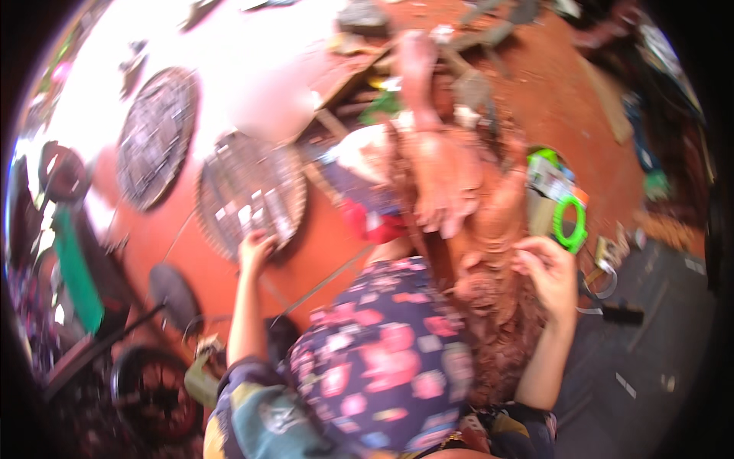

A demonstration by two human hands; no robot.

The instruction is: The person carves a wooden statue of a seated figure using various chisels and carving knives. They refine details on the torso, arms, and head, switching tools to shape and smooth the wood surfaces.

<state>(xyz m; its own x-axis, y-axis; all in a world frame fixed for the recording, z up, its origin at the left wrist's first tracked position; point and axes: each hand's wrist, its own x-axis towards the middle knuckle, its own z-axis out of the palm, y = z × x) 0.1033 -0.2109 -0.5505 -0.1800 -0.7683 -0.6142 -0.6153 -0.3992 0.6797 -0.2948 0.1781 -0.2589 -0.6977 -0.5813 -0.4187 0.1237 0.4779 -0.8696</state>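
The picture is motion-blurred. My left hand (pixel 256 249) reaches forward, and its fingers curl over the near rim of a round wire-mesh tray (pixel 248 191) lying on red earth. My right hand (pixel 547 271) is raised at the right with its fingers curled. It is beside a clay-brown mass (pixel 489 291) and just below a bright green ring (pixel 569 222); whether it holds anything is too blurred to tell. A clay-smeared limb (pixel 443 176) hangs in the middle; I cannot tell whose it is. Patterned dark cloth with pink patches (pixel 382 367) covers my lap.
A second round mesh disc (pixel 157 138) lies further left. A small dark wheel (pixel 153 390) and a green bar (pixel 76 268) are at the lower left. Scrap wood and debris (pixel 474 38) lie on the red ground ahead. A dark mat (pixel 650 344) covers the right.
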